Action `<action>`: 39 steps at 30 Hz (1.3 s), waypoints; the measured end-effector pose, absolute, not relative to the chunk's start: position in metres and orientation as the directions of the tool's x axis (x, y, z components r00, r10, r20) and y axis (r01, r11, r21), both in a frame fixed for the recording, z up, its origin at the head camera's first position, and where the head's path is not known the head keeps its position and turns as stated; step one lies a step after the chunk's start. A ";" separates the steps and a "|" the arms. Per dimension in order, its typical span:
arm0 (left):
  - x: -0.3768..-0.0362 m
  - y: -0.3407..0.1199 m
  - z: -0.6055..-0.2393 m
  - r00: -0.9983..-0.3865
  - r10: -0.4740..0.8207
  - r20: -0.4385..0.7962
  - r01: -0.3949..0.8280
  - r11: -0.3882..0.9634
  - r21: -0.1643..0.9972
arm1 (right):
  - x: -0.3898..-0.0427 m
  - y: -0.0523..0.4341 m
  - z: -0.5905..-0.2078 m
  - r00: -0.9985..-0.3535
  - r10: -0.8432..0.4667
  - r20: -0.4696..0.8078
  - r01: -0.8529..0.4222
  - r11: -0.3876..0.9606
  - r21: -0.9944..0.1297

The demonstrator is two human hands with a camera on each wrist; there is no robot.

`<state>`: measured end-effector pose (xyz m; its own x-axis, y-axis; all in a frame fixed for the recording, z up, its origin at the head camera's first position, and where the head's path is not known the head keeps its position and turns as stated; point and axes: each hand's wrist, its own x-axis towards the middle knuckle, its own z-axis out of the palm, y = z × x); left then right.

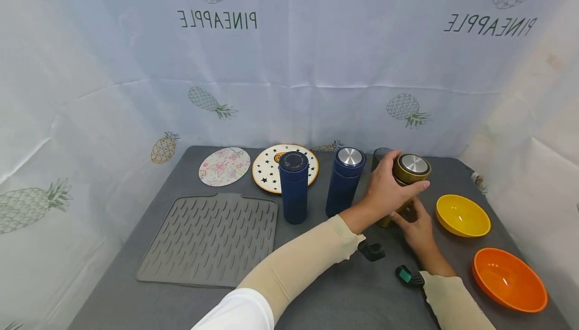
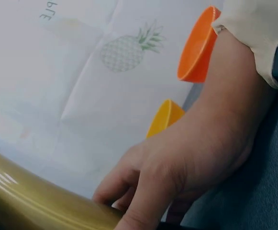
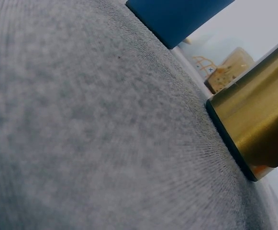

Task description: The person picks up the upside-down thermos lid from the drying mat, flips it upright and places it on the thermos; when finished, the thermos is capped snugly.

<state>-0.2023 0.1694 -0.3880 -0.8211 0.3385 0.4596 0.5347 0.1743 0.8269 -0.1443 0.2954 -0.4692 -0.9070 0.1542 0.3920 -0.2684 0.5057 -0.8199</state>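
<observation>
Gold flask point(image 1: 409, 177) gripped near top by left hand point(image 1: 386, 189), fingers curled round; base pinched by right hand point(image 1: 418, 229). Flask was tilted, lid on; drying mat point(image 1: 210, 239) bare.

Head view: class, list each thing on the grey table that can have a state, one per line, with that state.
gold flask: upright, silver cap on, held by both hands
left hand: wrapped round the flask's upper part
right hand: grips the flask's base
two blue flasks: upright, capped, untouched
yellow bowl: upright, empty
orange bowl: upright, empty
star plate: flat, bare
drying mat: flat, bare
</observation>
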 end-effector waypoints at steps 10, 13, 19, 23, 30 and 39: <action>-0.204 0.163 -0.390 -0.821 0.320 0.473 0.543 0.181 0.820 | -0.150 0.296 -0.476 -0.918 0.143 0.370 -0.264 0.477 -0.839; -0.203 0.158 -0.390 -0.811 0.312 0.494 0.561 0.180 0.808 | -0.156 0.303 -0.487 -0.914 0.151 0.376 -0.262 0.488 -0.832; -0.201 0.150 -0.392 -0.799 0.293 0.525 0.585 0.178 0.792 | -0.162 0.311 -0.501 -0.921 0.164 0.352 -0.232 0.493 -0.838; -0.199 0.147 -0.394 -0.782 0.302 0.545 0.608 0.179 0.774 | -0.161 0.312 -0.502 -0.924 0.167 0.345 -0.224 0.495 -0.840; -0.198 0.146 -0.392 -0.768 0.354 0.534 0.617 0.183 0.766 | -0.161 0.314 -0.501 -0.919 0.161 0.360 -0.241 0.494 -0.835; -0.203 0.161 -0.389 -0.811 0.395 0.432 0.522 0.154 0.839 | -0.160 0.312 -0.499 -0.915 0.155 0.373 -0.257 0.487 -0.835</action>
<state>-0.2027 0.1605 -0.3889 -0.8110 0.3951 0.4316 0.5216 0.1540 0.8392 -0.1600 0.3125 -0.4987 -0.9149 0.1553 0.3725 -0.2571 0.4872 -0.8346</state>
